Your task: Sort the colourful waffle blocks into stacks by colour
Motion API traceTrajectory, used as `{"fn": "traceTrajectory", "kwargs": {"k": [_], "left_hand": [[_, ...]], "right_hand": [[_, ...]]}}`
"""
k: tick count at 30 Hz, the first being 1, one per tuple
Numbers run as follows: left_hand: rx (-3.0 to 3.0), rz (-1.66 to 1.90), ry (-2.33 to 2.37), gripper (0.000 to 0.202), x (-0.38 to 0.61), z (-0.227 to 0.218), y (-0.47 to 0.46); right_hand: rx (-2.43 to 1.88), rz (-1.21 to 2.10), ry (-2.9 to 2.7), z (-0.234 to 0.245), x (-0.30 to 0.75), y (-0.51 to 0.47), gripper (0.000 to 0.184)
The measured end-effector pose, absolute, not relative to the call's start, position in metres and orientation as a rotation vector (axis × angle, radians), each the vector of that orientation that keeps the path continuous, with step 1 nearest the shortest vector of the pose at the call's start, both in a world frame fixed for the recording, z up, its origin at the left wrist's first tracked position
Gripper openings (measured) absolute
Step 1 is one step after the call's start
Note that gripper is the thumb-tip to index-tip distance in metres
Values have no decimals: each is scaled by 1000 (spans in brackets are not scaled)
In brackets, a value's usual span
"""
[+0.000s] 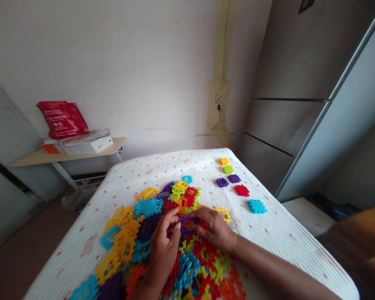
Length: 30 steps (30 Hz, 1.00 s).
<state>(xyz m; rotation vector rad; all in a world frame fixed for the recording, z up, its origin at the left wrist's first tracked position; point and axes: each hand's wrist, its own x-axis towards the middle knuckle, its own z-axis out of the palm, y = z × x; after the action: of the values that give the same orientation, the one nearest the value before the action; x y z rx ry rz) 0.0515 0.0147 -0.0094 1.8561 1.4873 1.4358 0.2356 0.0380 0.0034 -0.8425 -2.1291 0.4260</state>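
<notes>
A purple interlocking plastic tile (183, 227) with notched edges and an open middle is between my two hands, above a heap of similar tiles. My left hand (165, 241) pinches its left side between thumb and fingers. From the right, my right hand (215, 228) has its fingers closed on the other side; its fingertips are partly hidden. Under and around both hands lie many tiles in blue, yellow, red, green, orange and purple, such as a blue tile (187, 268) and a yellow window-like tile (125, 243).
Along the table's right side lie separate tiles: a light blue one (256, 206), a red one (242, 190), two purple, one green and one orange-yellow. A patterned white cloth (287, 246) covers the table. A side shelf (28, 159) holds a red bag (62, 121). A tall cabinet (287, 116) stands right.
</notes>
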Motion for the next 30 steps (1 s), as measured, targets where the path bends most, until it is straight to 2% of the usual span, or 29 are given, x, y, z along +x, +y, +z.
{"fn": "traceTrajectory", "kwargs": {"k": [3,8,15,30], "left_hand": [[1912,1416,1469,28,52,-7,14],[1922,1383,1518,28,53,-4,14],[1923,1293,1464,28,53,-2,13],[2012,1355,1415,24,53,-2,12]], "right_hand": [[-882,472,-2061,5,234,36,13],[-782,307,-2044,4,235,36,8],[-678,102,-2130,6,238,37,12],[-710,14,-2170,5,239,39,15]]}}
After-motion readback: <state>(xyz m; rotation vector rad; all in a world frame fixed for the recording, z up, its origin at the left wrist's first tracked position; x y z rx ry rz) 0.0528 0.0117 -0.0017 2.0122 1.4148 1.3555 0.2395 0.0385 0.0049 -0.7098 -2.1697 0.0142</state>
